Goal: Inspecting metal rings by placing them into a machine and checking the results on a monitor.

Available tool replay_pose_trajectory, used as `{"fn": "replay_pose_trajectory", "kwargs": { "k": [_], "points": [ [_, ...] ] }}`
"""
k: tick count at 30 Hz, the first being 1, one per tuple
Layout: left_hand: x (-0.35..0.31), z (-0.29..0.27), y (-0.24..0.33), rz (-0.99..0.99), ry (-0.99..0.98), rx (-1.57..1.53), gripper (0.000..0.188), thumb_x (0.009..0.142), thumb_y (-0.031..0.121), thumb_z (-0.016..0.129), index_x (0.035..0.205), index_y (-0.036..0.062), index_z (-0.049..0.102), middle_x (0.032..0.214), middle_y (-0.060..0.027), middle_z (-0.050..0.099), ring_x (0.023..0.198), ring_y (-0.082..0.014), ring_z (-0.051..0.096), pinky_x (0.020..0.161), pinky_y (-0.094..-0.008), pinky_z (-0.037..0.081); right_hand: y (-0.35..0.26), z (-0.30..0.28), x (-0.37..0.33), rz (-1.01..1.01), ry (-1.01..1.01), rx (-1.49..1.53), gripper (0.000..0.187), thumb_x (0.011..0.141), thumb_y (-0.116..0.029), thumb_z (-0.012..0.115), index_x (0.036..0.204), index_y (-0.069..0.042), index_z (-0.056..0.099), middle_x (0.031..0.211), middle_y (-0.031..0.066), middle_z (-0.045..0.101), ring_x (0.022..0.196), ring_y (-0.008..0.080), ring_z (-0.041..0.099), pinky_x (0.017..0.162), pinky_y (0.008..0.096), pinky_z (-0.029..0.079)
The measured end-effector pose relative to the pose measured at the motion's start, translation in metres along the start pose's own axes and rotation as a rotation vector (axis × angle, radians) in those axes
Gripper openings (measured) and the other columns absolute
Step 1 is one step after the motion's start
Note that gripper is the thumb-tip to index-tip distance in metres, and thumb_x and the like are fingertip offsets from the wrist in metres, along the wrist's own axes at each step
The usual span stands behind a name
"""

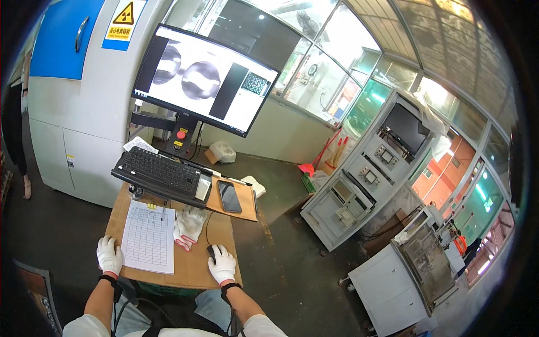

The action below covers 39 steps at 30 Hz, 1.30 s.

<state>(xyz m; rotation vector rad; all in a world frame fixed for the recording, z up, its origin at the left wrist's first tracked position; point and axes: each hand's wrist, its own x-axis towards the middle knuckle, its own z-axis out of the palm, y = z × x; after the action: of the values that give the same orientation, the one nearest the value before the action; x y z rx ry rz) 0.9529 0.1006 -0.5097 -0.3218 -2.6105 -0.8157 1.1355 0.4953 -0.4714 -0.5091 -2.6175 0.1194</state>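
Observation:
My left hand (109, 256), in a white knit glove, rests at the left edge of a cardboard-covered table (193, 264), beside a printed form (148, 238). Its fingers lie loosely stretched out and hold nothing. My right hand (223, 266), gloved the same way, is closed over a black computer mouse (211, 254) near the table's right edge. Between form and mouse lies a pair of white work gloves (190, 226) with red cuffs. A yellow clip (151, 206) and a pen (163, 213) are at the form's top edge.
Beyond the table are a black keyboard (160, 175) on a tray, a phone (229, 196) and a monitor (203, 78) showing grey round shapes. A large machine cabinet (84, 135) stands left, near a person's leg (17, 135). A control console (359, 180) and a metal workbench (387, 286) stand right.

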Motion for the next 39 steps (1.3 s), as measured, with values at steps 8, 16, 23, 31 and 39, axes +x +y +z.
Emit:
{"fn": "replay_pose_trajectory", "kwargs": {
  "k": [8, 16, 23, 31, 39],
  "points": [
    [0.001, -0.008, 0.007, 0.005, 0.000, 0.020, 0.030, 0.084, 0.012, 0.071, 0.113, 0.0047, 0.067, 0.132, -0.0156, 0.061, 0.127, -0.0383, 0.054, 0.105, -0.0495, 0.046, -0.003, -0.006, 0.000, 0.015, -0.030, 0.007, 0.054, 0.088, -0.031, 0.070, 0.139, -0.018, 0.060, 0.139, 0.0128, 0.061, 0.109, 0.0382, 0.066, 0.093, 0.0497, 0.054],
    [0.000, -0.007, 0.003, 0.008, -0.001, 0.007, 0.031, 0.083, 0.014, 0.071, 0.112, 0.0059, 0.067, 0.133, -0.0140, 0.061, 0.128, -0.0377, 0.052, 0.105, -0.0502, 0.044, -0.004, -0.004, 0.001, -0.021, -0.017, 0.035, 0.052, 0.089, -0.031, 0.069, 0.139, -0.021, 0.061, 0.140, 0.0119, 0.061, 0.109, 0.0376, 0.066, 0.092, 0.0500, 0.054],
    [0.003, -0.014, 0.015, 0.016, 0.014, 0.002, 0.030, 0.082, 0.016, 0.071, 0.110, 0.0075, 0.068, 0.131, -0.0134, 0.062, 0.128, -0.0383, 0.053, 0.104, -0.0509, 0.045, -0.002, -0.010, 0.001, -0.041, -0.011, 0.010, 0.047, 0.089, -0.031, 0.069, 0.135, -0.024, 0.063, 0.138, 0.0136, 0.062, 0.109, 0.0399, 0.066, 0.092, 0.0517, 0.053],
    [-0.001, -0.018, 0.014, 0.003, 0.016, 0.025, 0.031, 0.083, 0.016, 0.071, 0.112, 0.0070, 0.069, 0.131, -0.0149, 0.062, 0.128, -0.0383, 0.053, 0.106, -0.0495, 0.045, -0.005, -0.009, 0.000, -0.028, -0.020, 0.006, 0.046, 0.089, -0.030, 0.068, 0.134, -0.025, 0.064, 0.138, 0.0146, 0.062, 0.108, 0.0407, 0.066, 0.092, 0.0533, 0.053],
    [-0.002, -0.009, 0.007, 0.004, 0.039, 0.036, 0.033, 0.082, 0.018, 0.071, 0.113, 0.0084, 0.069, 0.131, -0.0132, 0.062, 0.130, -0.0388, 0.052, 0.104, -0.0509, 0.044, -0.005, -0.008, 0.000, -0.022, -0.006, 0.001, 0.046, 0.088, -0.030, 0.069, 0.134, -0.025, 0.065, 0.138, 0.0157, 0.062, 0.109, 0.0409, 0.066, 0.092, 0.0539, 0.053]
  ]
}}
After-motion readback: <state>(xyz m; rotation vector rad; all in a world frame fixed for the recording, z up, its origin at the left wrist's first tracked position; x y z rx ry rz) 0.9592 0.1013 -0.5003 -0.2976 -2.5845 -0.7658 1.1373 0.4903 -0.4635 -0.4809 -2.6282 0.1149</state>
